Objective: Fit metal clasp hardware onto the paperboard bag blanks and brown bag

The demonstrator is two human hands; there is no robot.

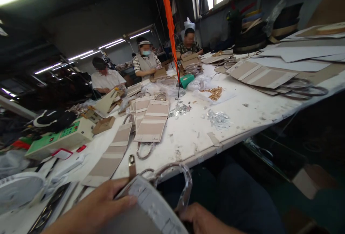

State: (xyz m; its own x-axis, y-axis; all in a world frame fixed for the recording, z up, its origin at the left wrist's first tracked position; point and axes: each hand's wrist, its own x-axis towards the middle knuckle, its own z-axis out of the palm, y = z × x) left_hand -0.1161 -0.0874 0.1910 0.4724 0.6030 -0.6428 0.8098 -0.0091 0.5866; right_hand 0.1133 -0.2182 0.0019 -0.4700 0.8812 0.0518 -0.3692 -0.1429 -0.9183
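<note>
A grey bag panel (151, 205) with a plastic-wrapped looped handle (187, 183) is tilted at the bottom of the head view. My left hand (107, 198) grips its upper left edge, thumb on the face and fingers behind. A brown strap with a metal clasp (132, 160) sticks up beside those fingers. My right hand (201, 218) is closed at the lower end of the handle, by the panel's right edge; its fingertips are partly hidden. Beyond the panel, more beige panels (152, 122) with handles lie stacked on the white table (194, 139).
Metal pieces (218, 119) and gold-coloured parts (215, 93) lie on the table. More panels (258, 74) are at right, a green-topped machine (59, 137) at left. An orange strip (168, 18) hangs overhead. Three people sit across the table.
</note>
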